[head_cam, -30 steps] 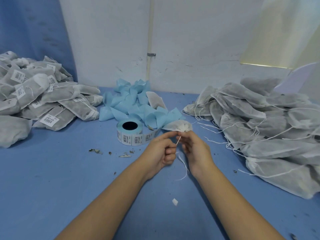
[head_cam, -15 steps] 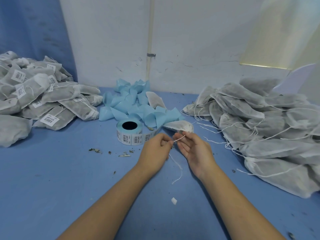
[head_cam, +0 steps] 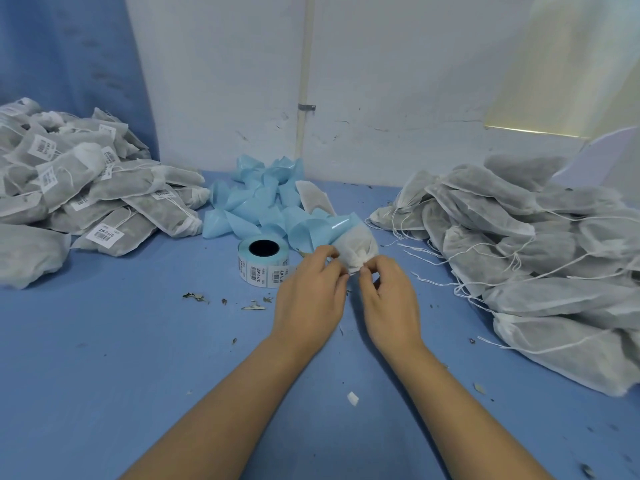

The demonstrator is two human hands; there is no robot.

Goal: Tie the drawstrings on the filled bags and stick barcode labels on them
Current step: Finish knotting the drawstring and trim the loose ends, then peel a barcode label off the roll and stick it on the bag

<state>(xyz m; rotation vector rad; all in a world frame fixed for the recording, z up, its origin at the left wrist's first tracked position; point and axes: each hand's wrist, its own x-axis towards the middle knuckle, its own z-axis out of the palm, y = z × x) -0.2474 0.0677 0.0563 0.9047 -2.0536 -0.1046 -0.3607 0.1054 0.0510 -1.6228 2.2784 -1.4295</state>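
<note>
A small white mesh bag (head_cam: 356,245) lies at the table's middle, its gathered neck toward me. My left hand (head_cam: 310,299) and my right hand (head_cam: 389,299) meet at that neck, fingertips pinching the drawstring close against it; the string itself is hidden between the fingers. A roll of barcode labels (head_cam: 263,263) stands just left of my left hand. Untied filled bags (head_cam: 526,244) with loose white strings are heaped on the right. Tied, labelled bags (head_cam: 86,192) are piled on the left.
Crumpled blue label backing (head_cam: 263,209) lies behind the roll against the white wall. Leaf crumbs (head_cam: 197,296) and a white paper scrap (head_cam: 352,398) dot the blue table (head_cam: 121,358). A blue curtain hangs at the back left.
The loose string that dangled below my hands is drawn in and no longer visible. Both hands have moved forward to the bag's neck, fingertips close together.
</note>
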